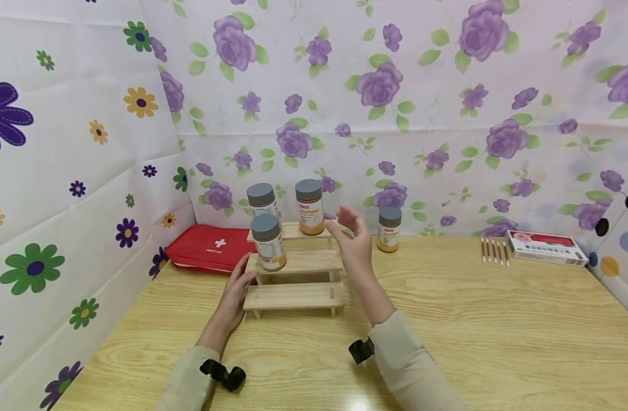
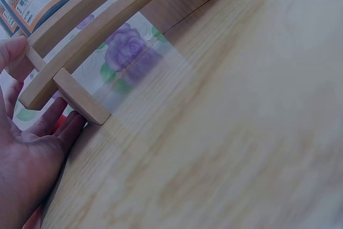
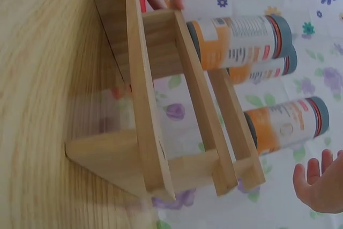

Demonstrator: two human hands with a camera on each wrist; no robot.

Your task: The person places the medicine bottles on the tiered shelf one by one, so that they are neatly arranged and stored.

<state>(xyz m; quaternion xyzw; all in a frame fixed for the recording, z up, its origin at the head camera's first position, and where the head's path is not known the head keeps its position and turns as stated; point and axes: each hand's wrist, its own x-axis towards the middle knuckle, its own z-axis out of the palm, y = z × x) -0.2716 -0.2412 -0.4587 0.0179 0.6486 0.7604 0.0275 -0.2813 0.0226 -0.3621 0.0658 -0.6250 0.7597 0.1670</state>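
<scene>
A three-tier wooden stand [image 1: 293, 294] is on the table. My left hand [image 1: 235, 292] holds its left end, the thumb at the middle plank and the other fingers along the side, as the left wrist view shows. One grey-capped jar [image 1: 268, 245] with a white and orange label stands on the middle tier at the left. Behind it, a second jar [image 1: 260, 195] is partly hidden on the top tier. A third jar [image 1: 310, 208] stands upright toward that tier's right. Beside it, my right hand [image 3: 324, 186] is raised, fingers loosely bent and apart from the jar, holding nothing.
Another such jar [image 1: 389, 229] is on the table to the right, near the flowered backdrop. A red first aid pouch [image 1: 213, 248] lies behind the stand at the left. Several cotton swabs [image 1: 495, 252] and a red-and-white box [image 1: 546, 248] lie at the far right.
</scene>
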